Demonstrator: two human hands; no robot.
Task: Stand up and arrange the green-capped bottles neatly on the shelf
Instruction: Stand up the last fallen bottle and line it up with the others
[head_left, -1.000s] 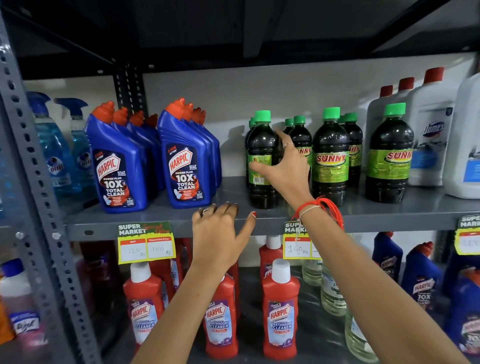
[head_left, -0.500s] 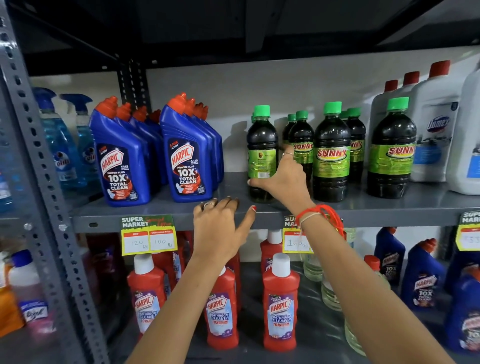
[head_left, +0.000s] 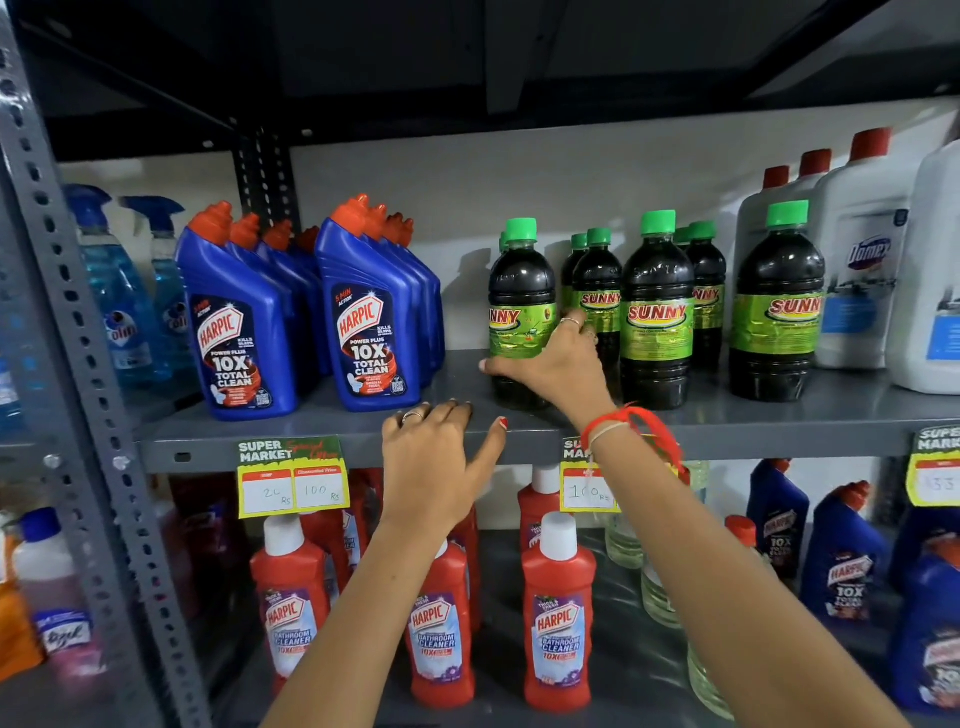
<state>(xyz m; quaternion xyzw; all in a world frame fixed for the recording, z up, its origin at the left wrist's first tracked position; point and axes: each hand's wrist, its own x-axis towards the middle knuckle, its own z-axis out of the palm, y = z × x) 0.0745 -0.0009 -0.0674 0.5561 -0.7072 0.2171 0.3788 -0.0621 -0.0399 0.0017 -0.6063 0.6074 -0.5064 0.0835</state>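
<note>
Several dark green-capped Sunny bottles stand upright on the grey metal shelf (head_left: 779, 421). My right hand (head_left: 556, 366) is wrapped around the lower half of the leftmost bottle (head_left: 519, 291), whose label is turned partly sideways. Two more front bottles stand to the right, one (head_left: 657, 306) close by and one (head_left: 776, 301) further off, with others behind them. My left hand (head_left: 436, 462) rests on the shelf's front edge, fingers spread, holding nothing.
Blue Harpic bottles (head_left: 239, 322) stand in rows to the left, white Domex jugs (head_left: 862, 260) to the right. Price tags (head_left: 291, 478) hang from the shelf edge. Red Harpic bottles (head_left: 558, 618) fill the lower shelf. A grey upright post (head_left: 57, 291) runs down the left.
The leftmost bottle has been turned so that its Sunny label now faces more to the front, and my right hand has slid lower on it. My left hand stays put.
</note>
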